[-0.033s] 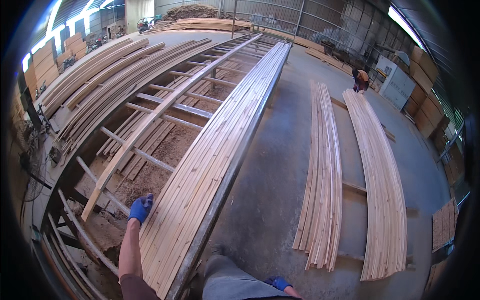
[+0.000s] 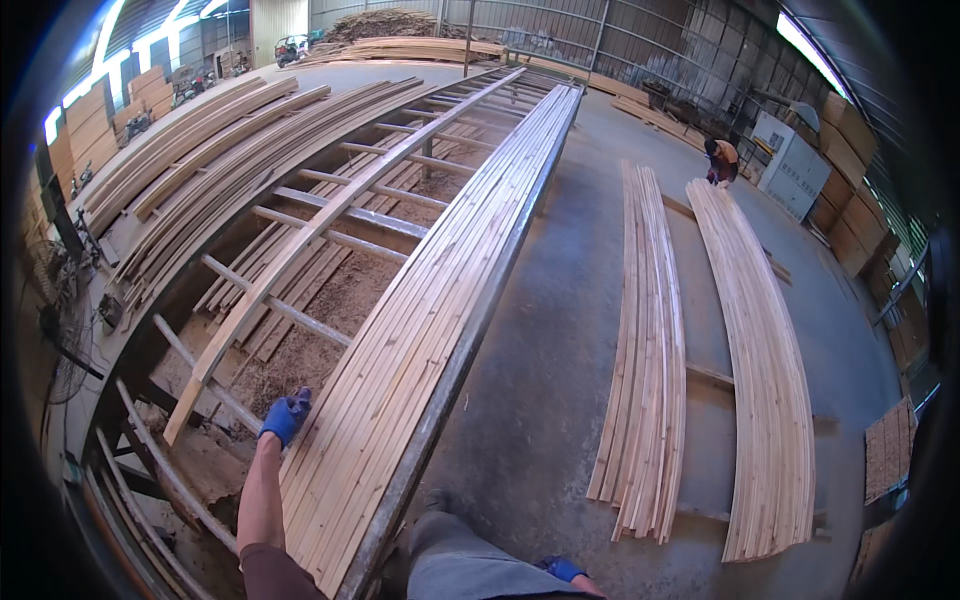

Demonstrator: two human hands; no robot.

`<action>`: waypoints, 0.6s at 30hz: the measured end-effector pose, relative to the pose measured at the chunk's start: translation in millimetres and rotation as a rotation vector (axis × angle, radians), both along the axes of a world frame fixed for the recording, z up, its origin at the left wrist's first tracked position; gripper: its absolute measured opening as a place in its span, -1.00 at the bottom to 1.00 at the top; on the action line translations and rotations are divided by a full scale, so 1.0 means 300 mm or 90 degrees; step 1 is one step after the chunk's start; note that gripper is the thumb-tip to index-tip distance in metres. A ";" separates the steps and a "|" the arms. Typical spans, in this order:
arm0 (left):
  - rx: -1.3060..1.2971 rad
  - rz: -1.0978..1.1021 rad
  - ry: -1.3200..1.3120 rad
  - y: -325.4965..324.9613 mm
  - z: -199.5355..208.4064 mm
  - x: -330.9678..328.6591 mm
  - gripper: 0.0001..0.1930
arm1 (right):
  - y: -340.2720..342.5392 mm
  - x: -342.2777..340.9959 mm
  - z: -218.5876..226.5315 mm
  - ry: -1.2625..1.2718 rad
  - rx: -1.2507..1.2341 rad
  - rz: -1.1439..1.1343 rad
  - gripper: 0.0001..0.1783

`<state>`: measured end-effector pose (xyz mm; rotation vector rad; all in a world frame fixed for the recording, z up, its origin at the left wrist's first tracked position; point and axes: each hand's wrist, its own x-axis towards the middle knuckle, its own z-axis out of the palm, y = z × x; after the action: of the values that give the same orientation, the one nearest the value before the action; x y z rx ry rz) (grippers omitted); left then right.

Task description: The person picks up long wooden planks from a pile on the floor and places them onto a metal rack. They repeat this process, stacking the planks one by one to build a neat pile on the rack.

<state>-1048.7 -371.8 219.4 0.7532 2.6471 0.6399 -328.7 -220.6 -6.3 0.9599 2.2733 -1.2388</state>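
Pale, knotty softwood runs the length of the shed in front of me: a layer of long, narrow boards (image 2: pixel 400 340), square-edged and laid tight side by side, filling the right-hand side of a roller frame (image 2: pixel 307 320) almost to its right rail (image 2: pixel 422 440), a dull, scuffed metal edge. At the near end of that layer, the left hand (image 2: pixel 287 417), in a blue glove with darker fingertips, is at the boards' left edge, fingers partly curled; whether that grip has hold of any wood, I can't tell. Its bare forearm comes up from a dark brown sleeve. The right hand (image 2: pixel 565 571), gloved in blue too, hangs low beside a grey trouser leg (image 2: pixel 465 555), out past the right rail, and its grip is too hidden to judge. Left of the boards, a single thicker plank (image 2: pixel 285 264) lies lengthwise across the smooth round bars, with crumbly brown shavings (image 2: pixel 345 285) underneath. Off the frame's right side, two stacks of slim strips, one narrower (image 2: pixel 645 350) and one broader (image 2: pixel 760 370), rest on wooden crosspieces (image 2: pixel 710 376) over smooth grey concrete, and a co-worker (image 2: pixel 722 160) in orange and dark clothing bends at the broader one's far end.
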 end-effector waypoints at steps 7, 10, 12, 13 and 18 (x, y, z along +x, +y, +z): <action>0.093 -0.017 -0.244 0.102 -0.155 0.043 -0.34 | 0.126 0.315 -0.393 -0.107 0.037 0.104 -0.58; 0.134 -0.109 -0.262 0.133 -0.172 0.037 -0.25 | 0.135 0.302 -0.327 -0.086 0.021 0.079 -0.57; 0.171 -0.081 -0.392 0.041 -0.210 -0.001 -0.21 | 0.226 0.161 -0.247 -0.218 0.081 0.187 -0.63; 0.221 -0.045 -0.519 0.001 -0.240 -0.019 -0.17 | 0.271 0.056 -0.165 -0.229 0.074 0.149 -0.62; 0.187 -0.075 -0.909 0.033 -0.249 -0.047 0.15 | 0.417 -0.684 0.605 -0.040 0.182 -0.120 -0.64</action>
<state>-1062.9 -362.0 144.6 0.2703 1.2085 1.0121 -534.0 -95.6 175.3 1.3215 2.3967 -0.9513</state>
